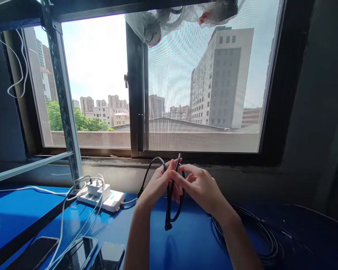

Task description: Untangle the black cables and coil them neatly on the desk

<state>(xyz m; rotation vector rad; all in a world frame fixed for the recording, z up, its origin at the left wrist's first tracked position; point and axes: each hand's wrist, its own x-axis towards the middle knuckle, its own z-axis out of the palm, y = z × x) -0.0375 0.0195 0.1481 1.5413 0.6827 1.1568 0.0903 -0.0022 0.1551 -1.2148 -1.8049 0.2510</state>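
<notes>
Black and thin, the cable (168, 204) is looping between both hands, and it's hanging in the air over the blue worktop (194, 243), midway along and out towards the far edge! The left hand (159, 182) is clamping it, thumb pointing up, while the right hand (199, 183) is closing its grip on it too, thumb and forefinger pinching the strand, whose one tip is poking up above the fingers. A dark connector (168, 226) is dangling at the bottom of the bundle, and one loop is arching out beyond the left wrist. Over by the far edge, left of the hands, a white power strip (116, 202) is lying near the foot of a metal post (65, 90), and it's carrying a white adapter (97, 189), with white cords (62, 217) running down towards the near left corner. There, three phones are lying side by side: a dark one (35, 252), a middle one (80, 252) under the cords, and another (109, 255) nearest the left forearm. Towards the right edge, a coil of black cable (273, 242) is resting, partly hiding behind the right forearm.
</notes>
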